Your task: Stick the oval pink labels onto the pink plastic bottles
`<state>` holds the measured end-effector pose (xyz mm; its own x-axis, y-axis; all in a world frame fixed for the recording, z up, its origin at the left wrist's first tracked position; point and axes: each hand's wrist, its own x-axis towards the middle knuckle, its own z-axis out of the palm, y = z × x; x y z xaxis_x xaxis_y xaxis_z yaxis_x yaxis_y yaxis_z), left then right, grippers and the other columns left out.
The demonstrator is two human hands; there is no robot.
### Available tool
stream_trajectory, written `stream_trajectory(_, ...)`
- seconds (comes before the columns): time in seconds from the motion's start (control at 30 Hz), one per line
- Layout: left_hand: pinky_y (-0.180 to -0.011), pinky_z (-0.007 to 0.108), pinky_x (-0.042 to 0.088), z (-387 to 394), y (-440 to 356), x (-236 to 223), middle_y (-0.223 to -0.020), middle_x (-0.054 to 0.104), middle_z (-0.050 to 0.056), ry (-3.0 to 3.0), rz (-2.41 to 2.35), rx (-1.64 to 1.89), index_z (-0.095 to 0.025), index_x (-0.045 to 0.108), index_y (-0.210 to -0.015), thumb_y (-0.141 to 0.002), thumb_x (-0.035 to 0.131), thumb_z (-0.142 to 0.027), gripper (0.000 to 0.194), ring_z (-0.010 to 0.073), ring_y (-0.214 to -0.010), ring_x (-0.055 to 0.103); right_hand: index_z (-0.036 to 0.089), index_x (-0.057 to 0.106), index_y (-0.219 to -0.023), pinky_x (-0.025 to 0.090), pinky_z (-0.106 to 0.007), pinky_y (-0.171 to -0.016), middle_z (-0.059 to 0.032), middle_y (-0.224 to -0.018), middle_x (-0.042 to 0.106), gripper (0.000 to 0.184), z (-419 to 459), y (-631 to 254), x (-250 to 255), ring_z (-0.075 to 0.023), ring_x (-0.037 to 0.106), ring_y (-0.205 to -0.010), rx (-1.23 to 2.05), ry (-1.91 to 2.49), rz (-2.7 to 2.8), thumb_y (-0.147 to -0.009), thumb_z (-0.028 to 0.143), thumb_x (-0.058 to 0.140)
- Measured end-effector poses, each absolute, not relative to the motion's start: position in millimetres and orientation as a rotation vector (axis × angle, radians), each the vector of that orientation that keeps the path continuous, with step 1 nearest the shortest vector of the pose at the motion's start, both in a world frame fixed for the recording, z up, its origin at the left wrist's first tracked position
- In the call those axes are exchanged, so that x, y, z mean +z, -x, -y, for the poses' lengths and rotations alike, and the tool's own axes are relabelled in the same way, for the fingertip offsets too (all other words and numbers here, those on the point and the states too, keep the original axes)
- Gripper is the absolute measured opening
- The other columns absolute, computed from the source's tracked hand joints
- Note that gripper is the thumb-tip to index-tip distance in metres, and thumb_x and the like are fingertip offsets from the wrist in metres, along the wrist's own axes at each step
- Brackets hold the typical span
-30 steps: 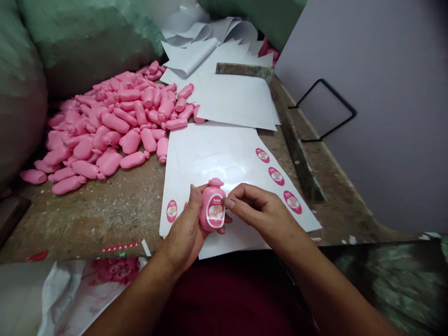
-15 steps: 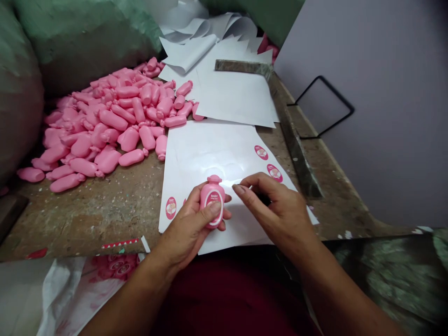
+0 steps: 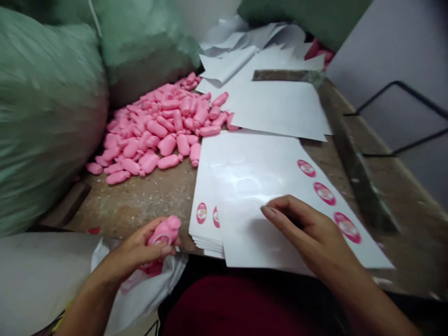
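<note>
White, glossy paper [image 3: 248,233] under right hand [image 3: 308,228], grip unclear; left hand [image 3: 138,249] clasps rounded bottle [image 3: 165,229].

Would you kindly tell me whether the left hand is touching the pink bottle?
Touching: the head view shows the left hand wrapped around the pink bottle, with the thumb lying across its front.

Diffuse light is falling from above, its source lying out of view. Glossy label sheet [image 3: 269,156] is returning pale, patchy glare; right hand [image 3: 311,233] is casting a soft shadow on it. Blur is softening the small print on pink bottle [image 3: 164,230]. Wide-angle distortion is stretching green sack [image 3: 45,126] at left. Upper right corner is darkening.
</note>
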<state>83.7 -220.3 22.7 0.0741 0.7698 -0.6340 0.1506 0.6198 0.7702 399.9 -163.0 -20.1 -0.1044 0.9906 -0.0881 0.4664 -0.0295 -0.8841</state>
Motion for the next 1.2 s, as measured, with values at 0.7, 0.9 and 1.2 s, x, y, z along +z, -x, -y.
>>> stream_trajectory(0.7,-0.108,0.039,0.031,68.5,-95.6,-21.0,-0.109,0.065,0.005,-1.699,-1.914,0.897,-0.021,0.069,-0.102,-0.077,0.064,-0.014,0.026,0.0301,-0.12,0.05,0.025,0.064,-0.092,0.038,-0.031,-0.062,-0.0006,-0.073,0.073,0.017,168.5,-369.3,-26.6,-0.0188,0.058,-0.057,0.728,1.558,2.249,-0.093,0.028,0.048)
stream_trajectory(0.9,-0.074,0.027,0.049,117.4,-170.6,-15.7,-0.098,0.069,0.004,-0.875,-1.221,1.073,-0.022,0.064,-0.117,-0.076,0.074,-0.028,0.042,0.0163,-0.082,0.063,0.026,0.063,-0.095,0.035,-0.03,-0.062,0.0001,-0.071,0.072,0.017,160.1,-374.7,-26.0,-0.0182,0.059,-0.057,0.678,1.6,2.25,-0.093,0.029,0.047)
stream_trajectory(1.2,-0.086,0.031,0.051,117.8,-178.8,-19.9,-0.099,0.069,0.005,-0.608,-1.075,1.16,-0.018,0.064,-0.105,-0.076,0.076,-0.023,0.032,0.0199,-0.099,0.066,0.021,0.063,-0.096,0.031,-0.032,-0.067,-0.0014,-0.073,0.074,0.016,158.2,-348.8,-27.7,-0.0175,0.057,-0.056,0.601,1.538,2.341,-0.096,0.024,0.047)
